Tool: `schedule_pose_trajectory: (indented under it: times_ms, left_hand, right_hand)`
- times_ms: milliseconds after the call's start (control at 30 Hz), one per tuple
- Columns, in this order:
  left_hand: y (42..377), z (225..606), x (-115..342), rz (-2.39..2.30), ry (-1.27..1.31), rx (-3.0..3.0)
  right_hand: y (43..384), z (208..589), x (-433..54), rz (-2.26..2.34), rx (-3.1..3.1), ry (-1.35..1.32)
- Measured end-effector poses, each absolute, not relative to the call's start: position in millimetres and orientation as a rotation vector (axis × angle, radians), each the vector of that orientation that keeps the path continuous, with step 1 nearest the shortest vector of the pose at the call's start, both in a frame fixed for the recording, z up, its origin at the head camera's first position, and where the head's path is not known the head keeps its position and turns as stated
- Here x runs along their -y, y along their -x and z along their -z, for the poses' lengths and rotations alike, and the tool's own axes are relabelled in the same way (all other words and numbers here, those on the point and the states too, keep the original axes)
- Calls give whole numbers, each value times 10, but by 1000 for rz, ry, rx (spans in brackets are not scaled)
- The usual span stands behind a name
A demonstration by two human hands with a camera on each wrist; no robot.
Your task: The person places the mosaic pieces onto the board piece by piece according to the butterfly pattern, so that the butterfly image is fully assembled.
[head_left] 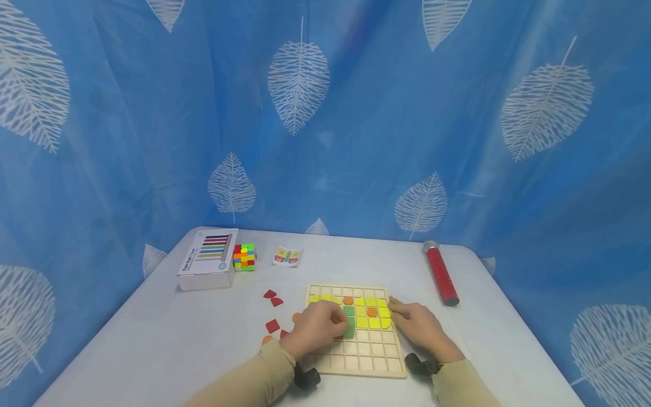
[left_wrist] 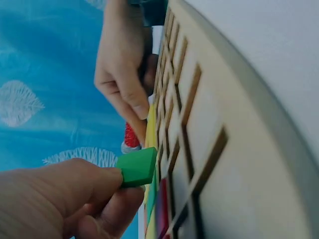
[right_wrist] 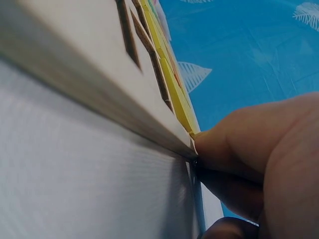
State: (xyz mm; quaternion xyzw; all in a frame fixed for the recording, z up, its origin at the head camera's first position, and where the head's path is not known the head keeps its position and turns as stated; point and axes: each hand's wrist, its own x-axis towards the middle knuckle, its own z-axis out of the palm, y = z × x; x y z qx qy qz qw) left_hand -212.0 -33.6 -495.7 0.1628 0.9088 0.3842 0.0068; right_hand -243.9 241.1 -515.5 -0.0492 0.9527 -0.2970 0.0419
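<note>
My left hand (head_left: 320, 325) pinches a green square tile (left_wrist: 137, 167) between thumb and forefinger, close over the wooden grid board (head_left: 361, 364). Green tiles (head_left: 348, 311) lie in the board's middle column, with yellow tiles (head_left: 373, 323) on both sides and an orange disc (head_left: 372, 312) among those on the right. Part of the board's left side is hidden behind the left hand. At the board's right edge, my right hand (head_left: 419, 325) rests with fingers extended. The right wrist view shows its thumb (right_wrist: 224, 142) against that edge, beside a yellow tile.
Left of the board lie loose red pieces (head_left: 272, 325) and orange discs (head_left: 267, 340). Farther back are a small patterned card (head_left: 287, 256), a puzzle cube (head_left: 244, 258) and a white box (head_left: 205, 280). A red tube with a silver end (head_left: 441, 274) lies at the right.
</note>
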Motion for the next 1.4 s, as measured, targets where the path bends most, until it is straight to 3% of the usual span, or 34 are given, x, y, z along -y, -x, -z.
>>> schedule_pose_trajectory:
  times_ms: [800,1067,1233,1400]
  left_hand:
    - [2158,5004,296,-961,-535,-2987]
    - [2223,4815,1061,-1131,-126,-3018]
    - [2258,4919,1621,-1218,116,-3046]
    - [2318,5106,1907,-1357,221,-3005]
  right_hand:
    - [2443,5176,-2410,905,-2926,143]
    - [2445,5188,-2392,889,-2930,145]
    - [2444,5187,-2403,874,-2937,156]
    - [2443,5183,-2427,857,-2949,166]
